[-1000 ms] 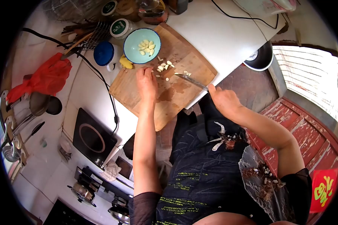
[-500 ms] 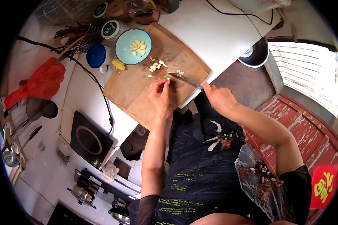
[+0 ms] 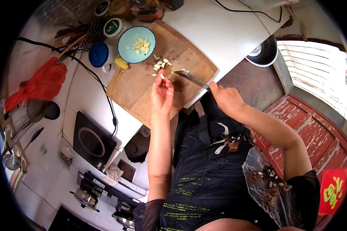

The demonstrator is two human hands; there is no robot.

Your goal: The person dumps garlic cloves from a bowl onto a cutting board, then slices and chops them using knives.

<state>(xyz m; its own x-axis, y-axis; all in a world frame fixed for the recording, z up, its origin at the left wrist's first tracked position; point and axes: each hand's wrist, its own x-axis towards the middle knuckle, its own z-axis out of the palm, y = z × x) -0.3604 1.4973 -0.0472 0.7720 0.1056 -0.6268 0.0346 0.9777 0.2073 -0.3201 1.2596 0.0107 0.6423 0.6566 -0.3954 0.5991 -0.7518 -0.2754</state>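
My left hand is turned palm up over the wooden cutting board, with a pale garlic clove pinched at the fingertips. My right hand grips the handle of a knife, whose blade lies low over the board's right part. By the blade tip are small garlic bits. Several peeled cloves lie loose just beyond my left fingers. A light-blue bowl with more cloves stands on the board's far left corner, beside a yellow piece I cannot make out.
A white mug with a blue lid and a jar stand left of the bowl. A black cable runs down the counter to an induction cooker. A dark pot sits low at right.
My left hand has rotated from palm down beside the blade to palm up, lifting the clove slightly away from the knife. My right hand and the knife have barely moved.
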